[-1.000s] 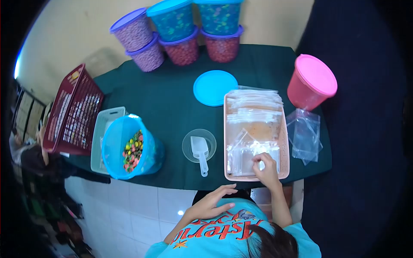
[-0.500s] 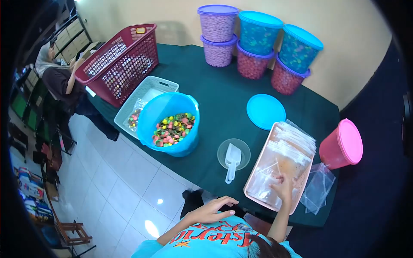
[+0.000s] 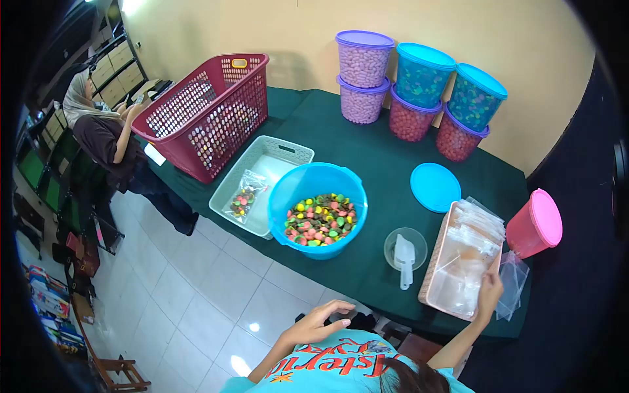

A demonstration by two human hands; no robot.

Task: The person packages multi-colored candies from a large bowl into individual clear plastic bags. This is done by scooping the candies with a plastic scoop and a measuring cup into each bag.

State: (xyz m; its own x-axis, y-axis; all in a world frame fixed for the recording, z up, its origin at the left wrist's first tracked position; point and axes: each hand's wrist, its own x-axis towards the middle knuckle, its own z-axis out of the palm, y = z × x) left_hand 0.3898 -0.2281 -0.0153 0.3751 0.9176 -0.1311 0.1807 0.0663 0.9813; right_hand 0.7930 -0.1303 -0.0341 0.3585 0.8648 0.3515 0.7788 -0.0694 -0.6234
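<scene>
My left hand (image 3: 324, 321) is held in front of my turquoise shirt, open, with its fingers stretched and nothing in it. My right hand (image 3: 490, 293) is at the right rim of a pale pink tray (image 3: 429, 288), its fingers close together; what they hold, if anything, is hidden. Clear plastic bags (image 3: 478, 226) are stacked in the tray, and more flat bags (image 3: 513, 285) lie beside it. Left of the tray, a white scoop (image 3: 404, 255) rests in a small clear bowl (image 3: 392, 243). A blue tub (image 3: 283, 196) holds multicoloured candies (image 3: 321, 219).
A pale green basket (image 3: 226, 187) contains a bag of candies (image 3: 246, 196). Behind it stands a maroon laundry basket (image 3: 229, 124). Stacked lidded tubs (image 3: 419, 78) line the wall. A blue lid (image 3: 436, 187) and pink tub (image 3: 532, 226) sit at right. Another person (image 3: 105, 134) stands at far left.
My right hand has moved from over the bags inside the tray to its right rim, and its fingers have drawn together. The view has shifted, while my left hand stays open.
</scene>
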